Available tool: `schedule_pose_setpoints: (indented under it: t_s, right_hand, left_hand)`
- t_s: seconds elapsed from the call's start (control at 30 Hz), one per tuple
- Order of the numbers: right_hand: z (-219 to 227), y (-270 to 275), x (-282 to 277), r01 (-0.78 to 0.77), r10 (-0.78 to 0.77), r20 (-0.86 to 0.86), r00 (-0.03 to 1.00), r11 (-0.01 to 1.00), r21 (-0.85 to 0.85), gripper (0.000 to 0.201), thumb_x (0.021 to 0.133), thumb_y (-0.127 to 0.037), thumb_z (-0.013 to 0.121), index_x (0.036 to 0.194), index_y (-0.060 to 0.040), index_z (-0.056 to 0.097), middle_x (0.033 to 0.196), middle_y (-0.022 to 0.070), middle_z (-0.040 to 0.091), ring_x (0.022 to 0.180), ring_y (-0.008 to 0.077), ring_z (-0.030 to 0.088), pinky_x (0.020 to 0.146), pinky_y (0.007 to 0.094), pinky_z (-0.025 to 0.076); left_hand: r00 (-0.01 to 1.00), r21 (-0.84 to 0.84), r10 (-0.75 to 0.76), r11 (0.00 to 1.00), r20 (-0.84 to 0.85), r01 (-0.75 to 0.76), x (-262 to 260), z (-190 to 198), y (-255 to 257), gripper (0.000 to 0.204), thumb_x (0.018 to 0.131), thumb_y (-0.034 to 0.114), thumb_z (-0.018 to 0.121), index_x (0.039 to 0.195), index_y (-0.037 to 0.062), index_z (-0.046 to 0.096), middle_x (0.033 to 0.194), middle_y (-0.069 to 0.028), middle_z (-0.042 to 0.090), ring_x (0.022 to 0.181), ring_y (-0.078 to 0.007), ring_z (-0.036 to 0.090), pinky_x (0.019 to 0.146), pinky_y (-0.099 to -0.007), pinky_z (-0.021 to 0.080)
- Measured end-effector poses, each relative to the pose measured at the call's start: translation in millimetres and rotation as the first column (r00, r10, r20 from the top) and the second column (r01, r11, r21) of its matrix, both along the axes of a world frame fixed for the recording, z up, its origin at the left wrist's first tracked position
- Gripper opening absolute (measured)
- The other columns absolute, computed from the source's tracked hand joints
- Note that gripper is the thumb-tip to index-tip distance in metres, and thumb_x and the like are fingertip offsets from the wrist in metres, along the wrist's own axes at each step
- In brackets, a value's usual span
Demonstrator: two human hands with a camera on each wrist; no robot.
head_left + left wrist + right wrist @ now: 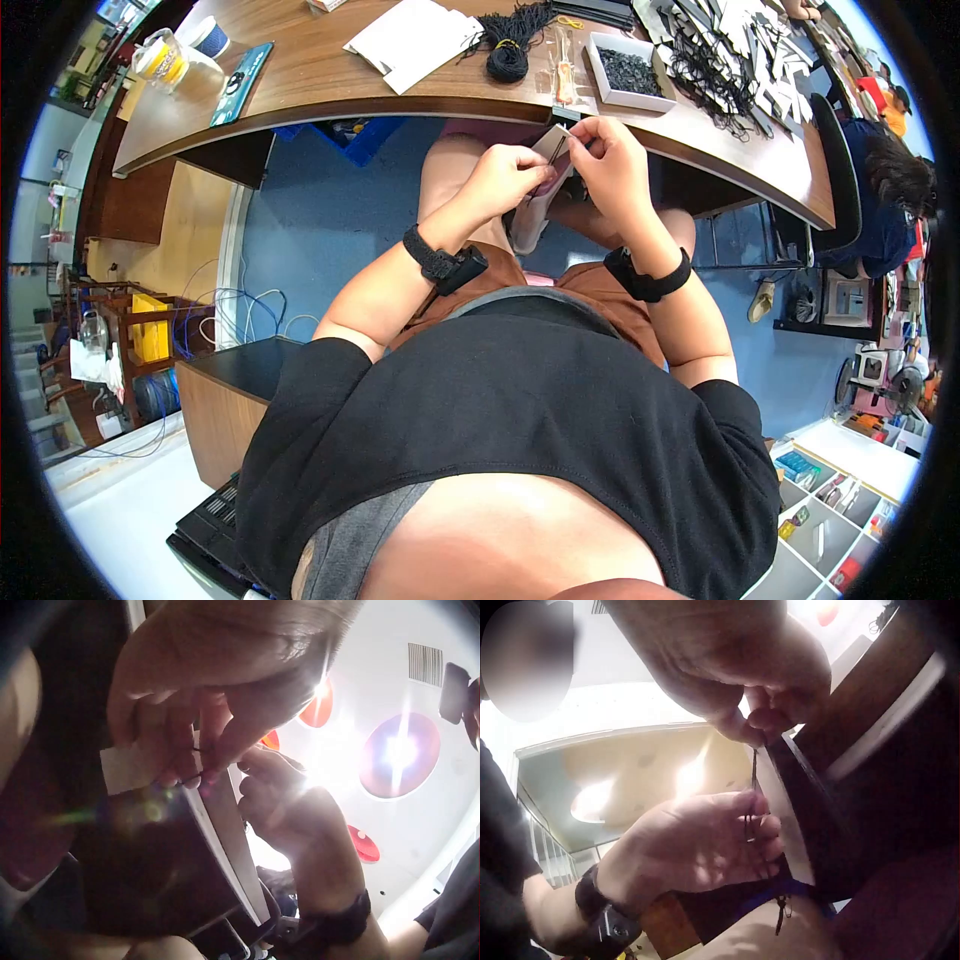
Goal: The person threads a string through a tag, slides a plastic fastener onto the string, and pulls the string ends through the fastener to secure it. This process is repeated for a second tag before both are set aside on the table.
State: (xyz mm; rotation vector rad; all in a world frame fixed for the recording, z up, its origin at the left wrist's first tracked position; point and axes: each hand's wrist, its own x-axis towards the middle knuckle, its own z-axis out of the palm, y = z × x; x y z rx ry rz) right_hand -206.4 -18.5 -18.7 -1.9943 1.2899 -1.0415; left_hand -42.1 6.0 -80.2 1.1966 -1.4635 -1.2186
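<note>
Below the table's front edge, both hands work on a thin black cord (754, 776) and a narrow white card strip (789, 825). The left hand (510, 180) holds the cord between thumb and curled fingers, the strip passing behind them. In the left wrist view, the end of the card strip (126, 769) sticks out past the left fingers. With thumb and forefinger, the right hand (612, 165) pinches the cord's upper end at the top of the strip. The cord runs taut between the hands, and its knotted tail hangs below the left hand in the right wrist view.
On the wooden table (310, 75) lie white sheets (412, 45), a black cord bundle (508, 60), an orange-handled tool (565, 80) and a white box (650, 100) of small dark pieces. Heaped strips and cords (735, 75) lie right. A blue crate (365, 145) stands underneath.
</note>
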Motion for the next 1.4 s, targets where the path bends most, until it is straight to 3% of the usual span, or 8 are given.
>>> schedule_pose_setpoints:
  t_s: [0.17, 0.53, 0.7, 0.87, 0.97, 1.07, 1.27, 1.4]
  right_hand:
    - [0.6, 19.0, -4.4, -0.187, 0.154, -0.236, 0.959, 0.974, -0.125, 0.009, 0.072, -0.008, 0.066, 0.080, -0.0072, 0.062, 0.074, 0.0074, 0.057, 0.065, 0.0242, 0.059, 0.058, 0.0303, 0.048]
    - [-16.6, -9.6, -8.9, -0.224, -0.049, 0.492, 0.869, 0.848, 0.480, 0.010, 0.082, -0.009, 0.065, 0.081, 0.0009, 0.063, 0.065, 0.0004, 0.057, 0.054, 0.0072, 0.049, 0.050, 0.0210, 0.038]
    - [-15.6, -15.8, -28.3, -0.796, -0.490, 0.844, 0.217, 0.411, 0.443, 0.009, 0.083, -0.010, 0.050, 0.079, -0.0037, 0.055, 0.075, 0.0050, 0.055, 0.059, 0.0128, 0.045, 0.051, 0.0258, 0.036]
    - [-18.6, -7.3, -31.2, -0.937, -0.582, 0.813, -0.012, 0.291, 0.194, 0.021, 0.086, -0.009, 0.048, 0.102, -0.0038, 0.061, 0.073, 0.0039, 0.055, 0.053, 0.0095, 0.040, 0.048, 0.0218, 0.033]
    - [-11.9, 1.4, -28.7, -0.797, -0.073, 0.925, 0.373, 0.486, 0.360, 0.033, 0.089, -0.007, 0.047, 0.120, -0.0028, 0.056, 0.071, 0.0031, 0.055, 0.047, 0.0069, 0.036, 0.046, 0.0196, 0.031]
    - [11.3, 18.3, -19.8, -0.419, 0.345, 0.269, 0.899, 0.856, 0.302, 0.038, 0.084, -0.008, 0.057, 0.122, -0.0096, 0.057, 0.062, 0.0035, 0.059, 0.046, 0.0091, 0.046, 0.048, 0.0225, 0.040]
    - [-2.4, 19.5, -8.9, -0.191, 0.180, -0.064, 0.982, 0.899, -0.393, 0.021, 0.080, -0.014, 0.065, 0.098, -0.0035, 0.064, 0.068, 0.0106, 0.063, 0.057, 0.0224, 0.061, 0.057, 0.0297, 0.049]
    - [24.3, 18.9, -22.3, -0.189, 0.177, 0.165, 0.970, 0.980, 0.060, 0.011, 0.086, -0.010, 0.059, 0.088, -0.0021, 0.066, 0.062, 0.0059, 0.061, 0.056, 0.0081, 0.056, 0.054, 0.0225, 0.045]
  left_hand:
    - [0.996, 0.062, -0.081, 0.995, -0.027, 0.083, 4.8, 3.2, 5.8, 0.017, 0.085, 0.009, 0.058, 0.089, -0.0037, 0.068, 0.080, -0.0067, 0.068, 0.075, -0.0111, 0.061, 0.071, -0.0250, 0.049]
    - [0.996, 0.081, -0.059, 0.995, -0.067, 0.064, 8.7, 10.1, 8.6, 0.013, 0.081, 0.009, 0.061, 0.082, -0.0020, 0.067, 0.072, -0.0052, 0.066, 0.066, -0.0094, 0.058, 0.062, -0.0240, 0.047]
    - [0.990, 0.178, -0.010, 0.983, -0.140, 0.035, 31.9, 19.3, 11.8, 0.013, 0.082, 0.011, 0.063, 0.083, -0.0012, 0.067, 0.072, -0.0034, 0.064, 0.067, -0.0091, 0.057, 0.063, -0.0229, 0.046]
    - [0.979, 0.224, -0.009, 0.973, -0.203, 0.056, 37.0, 25.7, 12.6, 0.013, 0.083, 0.013, 0.064, 0.082, 0.0004, 0.065, 0.072, -0.0023, 0.062, 0.066, -0.0081, 0.054, 0.061, -0.0215, 0.044]
    - [0.953, 0.245, 0.004, 0.967, -0.304, 0.074, 30.8, 30.0, 10.6, 0.011, 0.083, 0.012, 0.063, 0.083, 0.0011, 0.065, 0.074, -0.0024, 0.062, 0.066, -0.0081, 0.054, 0.061, -0.0213, 0.043]
    - [0.931, 0.246, 0.033, 0.967, -0.363, 0.061, 13.0, 45.9, 10.4, 0.011, 0.083, 0.012, 0.062, 0.085, 0.0017, 0.065, 0.076, -0.0024, 0.063, 0.066, -0.0077, 0.054, 0.061, -0.0210, 0.043]
    - [0.823, 0.348, 0.027, 0.913, -0.567, 0.210, -3.7, 48.1, 9.5, 0.016, 0.085, 0.013, 0.059, 0.096, 0.0014, 0.065, 0.080, -0.0021, 0.064, 0.071, -0.0091, 0.057, 0.069, -0.0237, 0.046]
    - [0.919, 0.204, -0.029, 0.972, -0.392, 0.117, 8.7, 72.1, 15.1, 0.024, 0.085, 0.012, 0.059, 0.105, 0.0004, 0.063, 0.089, -0.0034, 0.062, 0.079, -0.0120, 0.057, 0.078, -0.0242, 0.045]
